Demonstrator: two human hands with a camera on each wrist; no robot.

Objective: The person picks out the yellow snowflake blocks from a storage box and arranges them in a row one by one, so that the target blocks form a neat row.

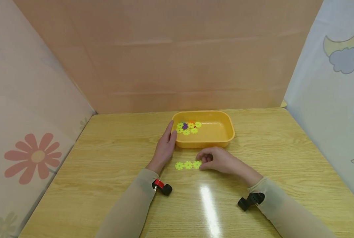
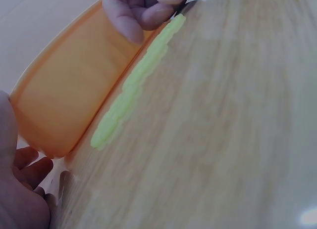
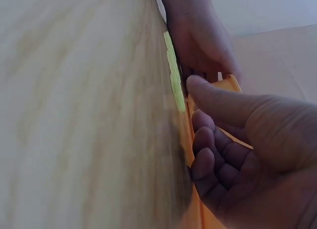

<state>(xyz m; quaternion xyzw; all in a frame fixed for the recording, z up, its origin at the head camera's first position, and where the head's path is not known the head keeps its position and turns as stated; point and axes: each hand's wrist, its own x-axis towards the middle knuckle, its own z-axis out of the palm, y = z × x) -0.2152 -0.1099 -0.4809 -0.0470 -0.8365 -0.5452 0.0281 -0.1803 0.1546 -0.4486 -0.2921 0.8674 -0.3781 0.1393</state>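
Three yellow-green flower-shaped plastic discs [image 1: 188, 165] lie edge to edge in a row on the table, in front of a yellow-orange basin [image 1: 205, 144]. My right hand [image 1: 215, 160] is at the row's right end, its thumb by the last disc. In the right wrist view its fingers [image 3: 204, 162] are loosely curled, and nothing shows between them and the thumb. My left hand [image 1: 165, 145] rests against the basin's left side with its fingers mostly straight and the thumb at the near corner. From the left wrist, the row appears as a thin green strip [image 2: 131, 85].
Inside the basin's left part lie several more yellow flower discs [image 1: 186, 132], with a purple disc [image 1: 184, 126] and some red or orange among them. A pinkish-brown panel [image 1: 177, 66] stands behind the wooden table [image 1: 120, 138], and patterned walls rise on both sides.
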